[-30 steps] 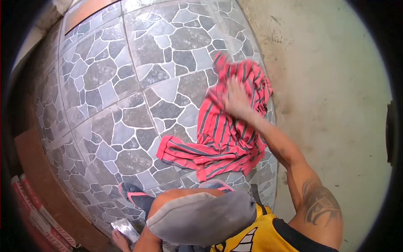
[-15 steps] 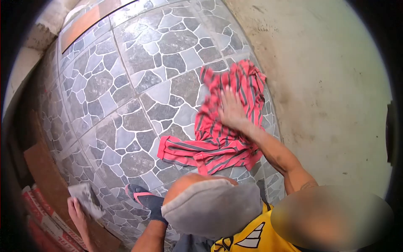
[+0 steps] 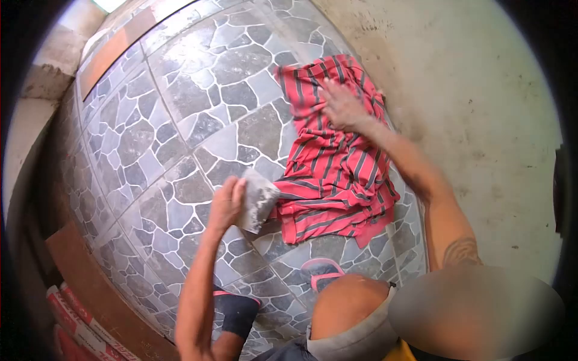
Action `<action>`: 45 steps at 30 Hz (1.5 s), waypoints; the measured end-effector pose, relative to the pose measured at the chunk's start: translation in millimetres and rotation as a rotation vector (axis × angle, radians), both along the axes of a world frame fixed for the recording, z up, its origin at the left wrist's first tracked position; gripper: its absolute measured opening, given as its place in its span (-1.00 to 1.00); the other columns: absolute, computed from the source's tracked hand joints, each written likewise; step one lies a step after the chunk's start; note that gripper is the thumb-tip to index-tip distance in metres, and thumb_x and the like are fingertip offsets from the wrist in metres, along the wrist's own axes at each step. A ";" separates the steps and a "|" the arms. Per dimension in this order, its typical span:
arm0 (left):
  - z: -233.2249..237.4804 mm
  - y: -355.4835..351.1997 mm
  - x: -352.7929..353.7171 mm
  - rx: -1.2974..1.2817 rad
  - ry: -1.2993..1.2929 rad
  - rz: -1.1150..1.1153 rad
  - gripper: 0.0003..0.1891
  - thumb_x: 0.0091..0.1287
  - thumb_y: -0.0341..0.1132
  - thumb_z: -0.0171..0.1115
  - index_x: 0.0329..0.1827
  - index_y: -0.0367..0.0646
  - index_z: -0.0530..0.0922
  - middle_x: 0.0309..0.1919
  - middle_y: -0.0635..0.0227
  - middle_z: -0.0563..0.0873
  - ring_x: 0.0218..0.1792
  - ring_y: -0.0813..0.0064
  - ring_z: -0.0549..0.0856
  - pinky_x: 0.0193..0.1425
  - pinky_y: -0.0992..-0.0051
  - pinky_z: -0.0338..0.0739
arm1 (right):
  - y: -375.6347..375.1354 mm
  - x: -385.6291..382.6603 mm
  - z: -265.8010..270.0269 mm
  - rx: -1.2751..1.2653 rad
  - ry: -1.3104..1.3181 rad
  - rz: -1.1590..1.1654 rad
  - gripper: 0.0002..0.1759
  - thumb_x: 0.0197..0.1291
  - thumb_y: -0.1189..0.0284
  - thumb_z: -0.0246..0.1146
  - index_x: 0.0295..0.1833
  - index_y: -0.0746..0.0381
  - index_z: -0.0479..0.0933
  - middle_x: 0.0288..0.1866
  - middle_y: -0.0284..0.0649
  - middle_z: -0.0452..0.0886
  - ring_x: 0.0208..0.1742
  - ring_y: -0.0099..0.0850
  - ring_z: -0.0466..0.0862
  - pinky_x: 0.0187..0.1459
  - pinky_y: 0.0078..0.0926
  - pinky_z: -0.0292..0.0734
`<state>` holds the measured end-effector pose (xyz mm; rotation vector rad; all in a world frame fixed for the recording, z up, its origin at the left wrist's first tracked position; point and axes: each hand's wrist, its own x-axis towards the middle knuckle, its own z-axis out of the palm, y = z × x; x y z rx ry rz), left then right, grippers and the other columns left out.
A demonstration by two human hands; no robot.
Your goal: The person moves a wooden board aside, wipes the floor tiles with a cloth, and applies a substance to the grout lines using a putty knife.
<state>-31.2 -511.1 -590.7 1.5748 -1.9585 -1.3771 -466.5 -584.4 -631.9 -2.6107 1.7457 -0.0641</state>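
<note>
A red cloth with dark stripes, which looks like a shirt, lies crumpled on the stone-patterned tile floor. On its upper part rests my right hand, fingers spread and slightly blurred. My left hand is closed around the left edge of a flat grey rectangular plate. Whitish smears mark the plate's face, and its right corner overlaps the cloth's left edge in this view. The fingers partly hide how the plate is gripped.
A bare, stained wall borders the floor on the right. Brown cardboard and red-and-white boxes lie at lower left. A brown board lies at upper left. My sandalled feet are close below the cloth.
My left hand has come from the lower left to the cloth's left side, carrying the plate. My right hand has moved upward, and the cloth's upper part is more spread out.
</note>
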 end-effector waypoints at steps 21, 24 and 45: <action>-20.1 22.8 -60.6 0.375 -0.077 -0.031 -0.47 0.46 0.07 0.17 -0.31 -0.34 0.70 -0.54 -0.11 0.66 -0.49 0.17 0.73 -0.24 0.19 0.53 | -90.0 -27.8 -14.4 0.117 -0.114 -0.513 -0.23 0.48 -0.02 -0.08 0.60 0.26 0.17 0.60 0.23 0.17 0.59 0.13 0.22 0.53 0.09 0.14; -19.7 24.1 -61.8 0.391 -0.100 -0.006 -0.47 0.45 0.08 0.18 -0.32 -0.31 0.72 -0.53 -0.10 0.69 -0.46 0.09 0.75 -0.23 0.18 0.54 | -72.3 -17.8 -21.8 0.054 -0.006 -0.586 -0.17 0.49 -0.07 -0.10 0.62 0.31 0.11 0.63 0.28 0.06 0.63 0.14 0.12 0.55 0.11 0.09; -21.9 7.4 -69.3 0.414 -0.179 0.021 -0.42 0.37 0.15 0.27 -0.45 -0.30 0.72 -0.58 -0.12 0.66 -0.50 -0.01 0.72 -0.28 0.12 0.53 | 6.6 -8.8 12.6 0.277 -0.180 -0.291 -0.35 0.44 0.22 0.01 0.50 0.38 0.28 0.48 0.41 0.27 0.47 0.30 0.35 0.36 0.13 0.40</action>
